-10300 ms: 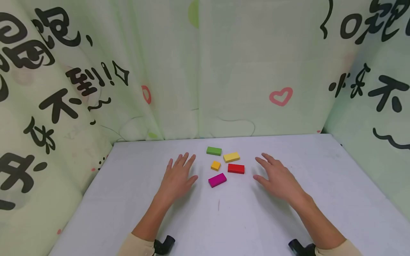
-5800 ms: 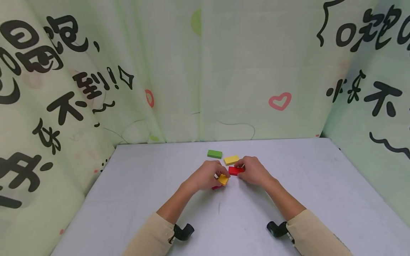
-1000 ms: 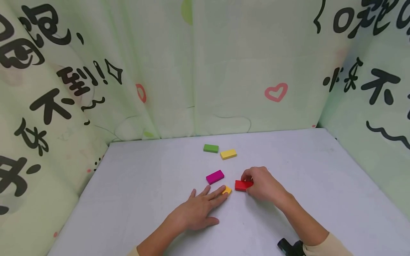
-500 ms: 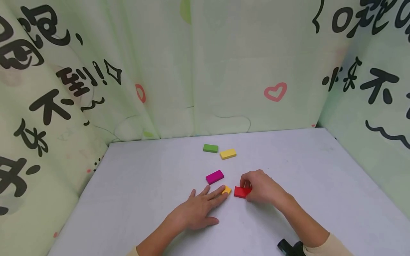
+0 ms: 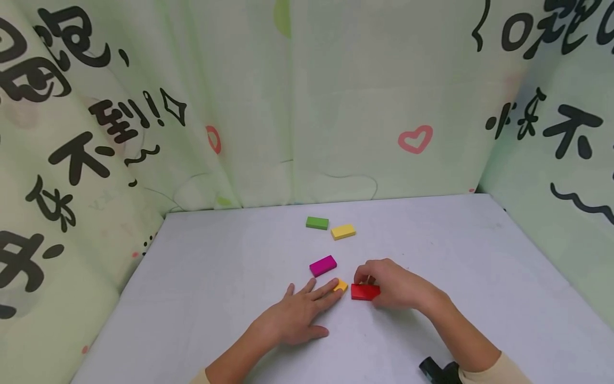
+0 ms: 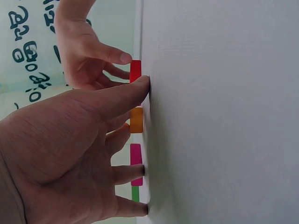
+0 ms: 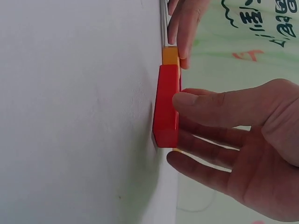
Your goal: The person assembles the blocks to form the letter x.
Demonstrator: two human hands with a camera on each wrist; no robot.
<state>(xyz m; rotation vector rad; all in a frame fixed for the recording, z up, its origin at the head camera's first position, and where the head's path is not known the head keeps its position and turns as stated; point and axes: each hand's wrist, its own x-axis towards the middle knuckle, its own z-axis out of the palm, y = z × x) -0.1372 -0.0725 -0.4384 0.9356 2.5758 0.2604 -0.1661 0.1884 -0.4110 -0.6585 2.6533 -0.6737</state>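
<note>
My left hand lies spread over the table, its straight fingers resting on top of a small orange block. In the left wrist view its thumb and outer fingertips come down to the tabletop around that orange block. Just to the right, my right hand pinches a longer red block, thumb on the near side and fingers on the far side. The red block lies flat, one end close to the orange one. Part of the orange block is hidden under the left fingers.
A magenta block lies just beyond the left fingertips. Farther back are a green block and a yellow block. Printed curtains enclose the back and sides of the white table.
Both hands first hovered open, then took the orange and red blocks, now nearer the front. In the last second, the red block slid nearer and turned slightly; the left hand stayed still.
</note>
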